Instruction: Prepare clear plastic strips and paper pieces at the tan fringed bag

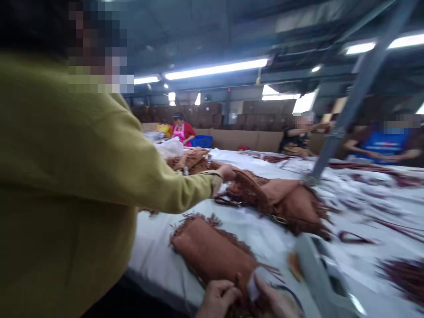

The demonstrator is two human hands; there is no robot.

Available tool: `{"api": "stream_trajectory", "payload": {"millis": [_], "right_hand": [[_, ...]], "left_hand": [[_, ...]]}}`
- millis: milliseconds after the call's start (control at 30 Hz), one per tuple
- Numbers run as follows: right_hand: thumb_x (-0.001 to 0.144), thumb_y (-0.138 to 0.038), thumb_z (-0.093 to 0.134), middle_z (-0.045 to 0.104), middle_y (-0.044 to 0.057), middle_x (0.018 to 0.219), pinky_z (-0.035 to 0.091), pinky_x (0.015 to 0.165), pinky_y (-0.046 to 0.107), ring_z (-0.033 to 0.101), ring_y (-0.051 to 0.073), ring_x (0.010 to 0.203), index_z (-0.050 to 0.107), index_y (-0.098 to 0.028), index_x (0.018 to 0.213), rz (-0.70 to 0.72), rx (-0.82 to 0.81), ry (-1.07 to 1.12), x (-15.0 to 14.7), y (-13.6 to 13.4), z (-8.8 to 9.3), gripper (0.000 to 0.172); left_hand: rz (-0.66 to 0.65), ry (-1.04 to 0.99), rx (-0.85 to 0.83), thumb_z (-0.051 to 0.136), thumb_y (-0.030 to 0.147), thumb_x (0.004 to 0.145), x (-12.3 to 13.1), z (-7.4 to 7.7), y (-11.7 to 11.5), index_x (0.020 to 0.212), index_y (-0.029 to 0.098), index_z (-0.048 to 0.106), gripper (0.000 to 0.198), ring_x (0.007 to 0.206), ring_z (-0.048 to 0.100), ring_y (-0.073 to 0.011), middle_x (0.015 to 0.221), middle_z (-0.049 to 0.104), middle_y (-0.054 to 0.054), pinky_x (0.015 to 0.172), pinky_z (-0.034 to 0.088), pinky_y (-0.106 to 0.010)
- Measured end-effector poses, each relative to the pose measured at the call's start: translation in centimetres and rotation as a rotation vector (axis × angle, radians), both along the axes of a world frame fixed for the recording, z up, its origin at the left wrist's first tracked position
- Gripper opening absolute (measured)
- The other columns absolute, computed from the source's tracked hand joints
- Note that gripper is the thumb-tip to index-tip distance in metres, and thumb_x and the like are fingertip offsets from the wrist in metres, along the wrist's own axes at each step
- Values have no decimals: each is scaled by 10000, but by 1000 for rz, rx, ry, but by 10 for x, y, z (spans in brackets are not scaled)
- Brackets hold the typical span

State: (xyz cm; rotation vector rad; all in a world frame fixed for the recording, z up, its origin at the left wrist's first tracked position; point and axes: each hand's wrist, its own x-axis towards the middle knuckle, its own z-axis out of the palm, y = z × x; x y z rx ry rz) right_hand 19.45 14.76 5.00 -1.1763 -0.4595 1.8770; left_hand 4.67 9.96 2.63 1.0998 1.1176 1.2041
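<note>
A brown fringed bag [212, 247] lies on the white-covered table [152, 238] in front of me. My left hand [220, 298] is at its near end, fingers curled in and closed; what they pinch is too blurred to make out. Beside it, at the bag's near right corner, my right hand [273, 300] is closed round a small white piece [254, 287], which could be paper or cloth. A thin dark cord [293, 293] curves past my right hand. The lower parts of both hands are cut off by the frame's bottom edge.
At left, a person in a yellow-green top [99, 176] reaches across to another brown fringed bag [291, 203]. A grey plastic holder [324, 269] stands to my right, near dark red strips [404, 276]. A slanted metal post [357, 92] rises behind. Several people work farther off.
</note>
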Motion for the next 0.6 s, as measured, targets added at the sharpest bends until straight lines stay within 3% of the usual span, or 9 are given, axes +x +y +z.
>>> {"api": "stream_trajectory", "payload": {"millis": [100,333,600], "right_hand": [[576,-275,814,674,-11,614,476,513,240,624,150,549,577,-186,802,-142,-112,62,21,-11,-4,340],[637,-268,776,704,20,658,484,529,255,664,185,596,554,-179,887,-132,-105,124,17,-2,-10,345],[673,-355,750,706,27,662,510,570,275,653,172,587,584,-177,885,-112,-90,77,21,-2,-6,323]], "left_hand": [[-102,36,1,553,584,737,14,-7,4,610,128,589,475,509,422,-106,528,509,17,517,284,-255],[-158,97,27,513,634,724,13,4,2,602,150,549,500,524,384,-109,532,446,32,519,272,-249],[-198,124,66,498,557,786,15,-8,7,647,134,618,461,553,434,-119,570,504,12,541,306,-253]]}}
